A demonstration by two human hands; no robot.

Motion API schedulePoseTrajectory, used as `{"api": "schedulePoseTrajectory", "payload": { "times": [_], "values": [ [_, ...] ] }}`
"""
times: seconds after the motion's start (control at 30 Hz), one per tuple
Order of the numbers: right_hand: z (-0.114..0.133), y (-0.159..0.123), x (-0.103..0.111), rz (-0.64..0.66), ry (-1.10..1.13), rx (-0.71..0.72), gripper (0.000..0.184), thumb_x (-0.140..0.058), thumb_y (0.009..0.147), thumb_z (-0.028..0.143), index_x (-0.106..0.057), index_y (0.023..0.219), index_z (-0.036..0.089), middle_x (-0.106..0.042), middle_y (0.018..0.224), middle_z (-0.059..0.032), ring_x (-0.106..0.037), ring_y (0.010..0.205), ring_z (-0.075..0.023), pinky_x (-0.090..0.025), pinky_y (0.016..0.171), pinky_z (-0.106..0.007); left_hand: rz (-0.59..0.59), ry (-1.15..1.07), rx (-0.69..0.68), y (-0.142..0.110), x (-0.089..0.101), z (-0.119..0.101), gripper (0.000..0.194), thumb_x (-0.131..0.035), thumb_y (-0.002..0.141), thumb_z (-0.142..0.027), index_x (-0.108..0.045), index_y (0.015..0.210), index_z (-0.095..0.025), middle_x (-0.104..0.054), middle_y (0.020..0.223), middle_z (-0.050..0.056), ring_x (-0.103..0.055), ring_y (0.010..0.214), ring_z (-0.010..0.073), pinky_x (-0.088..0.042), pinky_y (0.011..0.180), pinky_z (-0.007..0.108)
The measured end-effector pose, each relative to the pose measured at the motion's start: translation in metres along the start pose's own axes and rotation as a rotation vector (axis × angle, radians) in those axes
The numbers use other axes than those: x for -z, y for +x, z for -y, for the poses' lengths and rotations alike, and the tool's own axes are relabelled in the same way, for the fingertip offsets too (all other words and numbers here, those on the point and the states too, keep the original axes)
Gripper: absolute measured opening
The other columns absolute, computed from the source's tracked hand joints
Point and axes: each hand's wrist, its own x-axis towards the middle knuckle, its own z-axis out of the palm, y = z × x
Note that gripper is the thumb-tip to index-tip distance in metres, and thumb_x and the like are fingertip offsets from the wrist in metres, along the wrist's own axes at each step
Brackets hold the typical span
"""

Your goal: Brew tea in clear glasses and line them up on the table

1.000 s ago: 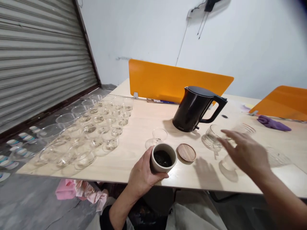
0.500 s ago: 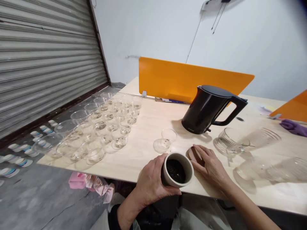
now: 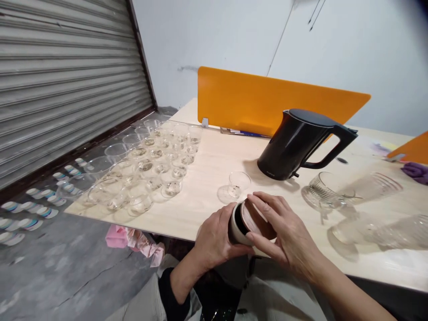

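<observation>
- The left hand [image 3: 214, 238] comes in from nine o'clock and grips the cup [image 3: 237, 232], fingers curled round its side, thumb near six.
- The right hand [image 3: 290, 236] comes in from three, fingers and thumb pinching the lid [image 3: 254, 218] by its rim.
- From here I see the lid tilted over the cup's mouth, its left part open and dark; I can't make out what's inside.
- The cup is by the table's [image 3: 200, 196] near edge; whether its base rests on anything, I can't tell. If that left grip slackened, it could drop past the edge.
- A lid pressed down at this slant might wedge or skid off, and an uneven push could tip the cup.
- The small clear cup [image 3: 240, 179] stands near, at twelve o'clock; a stray knuckle could knock it over.
- The kettle [image 3: 294, 145] is at one, the glasses [image 3: 376, 187] toward two and three: a wide right elbow might catch those.
- The clear cups [image 3: 145, 165] crowd ten o'clock, safer unless the table gets jolted.
</observation>
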Motion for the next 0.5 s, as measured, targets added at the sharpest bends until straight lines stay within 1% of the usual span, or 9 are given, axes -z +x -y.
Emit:
{"api": "schedulePoseTrajectory", "payload": {
  "times": [0.2,0.33,0.43,0.5],
  "values": [
    [0.006,0.003,-0.014,0.103,-0.1,0.009,0.068,-0.061,0.096,0.048,-0.044,0.158,0.025,-0.05,0.149,-0.0163,-0.049,0.131,-0.0361,-0.051,0.106,-0.059,-0.052,0.038,-0.053,0.0,-0.007,0.004,0.099,-0.071,0.077,-0.076,-0.038,0.15,-0.019,-0.061,0.142,0.017,-0.063,0.128,0.0343,-0.053,0.107,0.052],
    [0.007,0.001,-0.019,0.128,-0.12,0.018,0.07,-0.059,0.097,0.047,-0.039,0.16,0.024,-0.047,0.152,-0.0174,-0.045,0.134,-0.0369,-0.052,0.106,-0.06,-0.051,0.009,-0.07,0.001,-0.005,0.003,0.093,-0.065,0.082,-0.078,-0.039,0.149,-0.019,-0.061,0.142,0.017,-0.063,0.128,0.0331,-0.052,0.108,0.051],
    [0.005,0.001,-0.022,0.134,-0.136,0.01,0.07,-0.059,0.097,0.044,-0.038,0.161,0.023,-0.046,0.153,-0.0181,-0.044,0.135,-0.0371,-0.055,0.103,-0.059,-0.062,0.006,-0.091,0.001,-0.004,0.002,0.091,-0.06,0.083,-0.08,-0.039,0.148,-0.019,-0.061,0.143,0.017,-0.063,0.128,0.0334,-0.053,0.108,0.052],
    [0.005,0.0,-0.024,0.137,-0.152,0.001,0.073,-0.062,0.095,0.045,-0.038,0.16,0.023,-0.046,0.153,-0.0188,-0.045,0.135,-0.0378,-0.06,0.096,-0.057,-0.066,0.013,-0.102,0.001,-0.005,0.003,0.092,-0.057,0.084,-0.082,-0.038,0.149,-0.019,-0.061,0.142,0.018,-0.064,0.126,0.0334,-0.053,0.107,0.052]
  ]
}}
